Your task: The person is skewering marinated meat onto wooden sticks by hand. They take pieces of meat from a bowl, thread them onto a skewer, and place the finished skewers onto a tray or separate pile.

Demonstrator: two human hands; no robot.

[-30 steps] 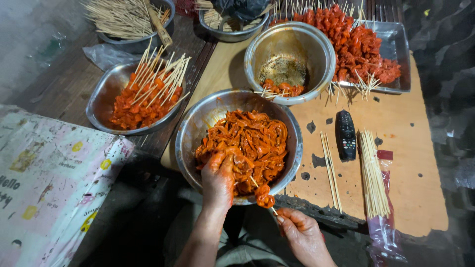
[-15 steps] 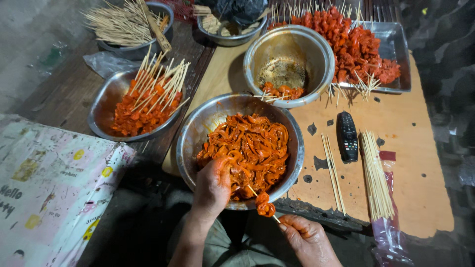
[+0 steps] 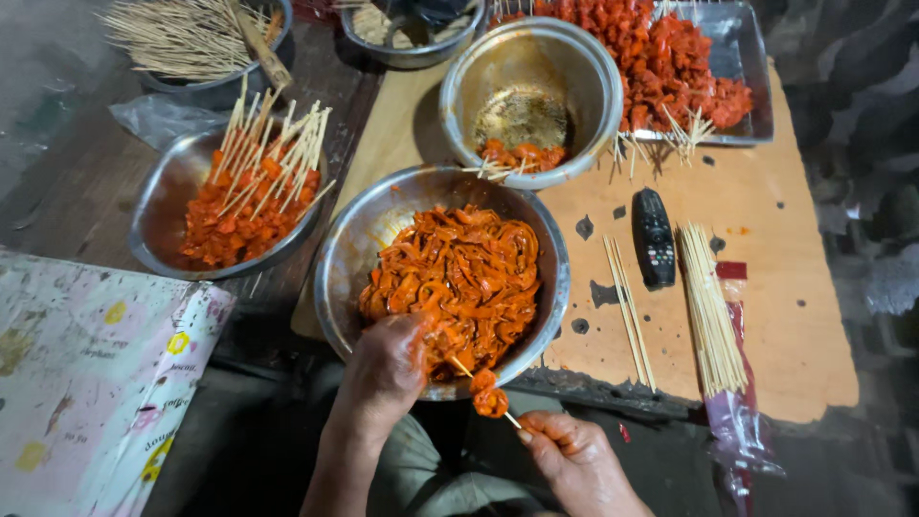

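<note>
- Down at the near edge, the right hand pinches the lower end of a thin wooden skewer between thumb and fingertips, the fingers closed tight on the stick.
- Two or three orange-red pieces of marinated meat sit threaded on that skewer, just above the right fingers and just outside the rim of the big steel bowl.
- Over the bowl's near side, the left hand reaches into the marinated strips; its fingers are curled and buried in the meat, smeared with sauce, and whether they grip a strip I cannot tell.
- The skewer's upper tip points into the bowl, close beside the left fingertips.
- At the right edge of the wooden board, a clear plastic sleeve with a red band holds a bundle of bare skewers and hangs over the board's near edge.
- Beside it lie a few loose sticks and a black remote control.
- At the far left, a flat printed sheet in pale pink and white carries yellow patches and small dark lettering.
</note>
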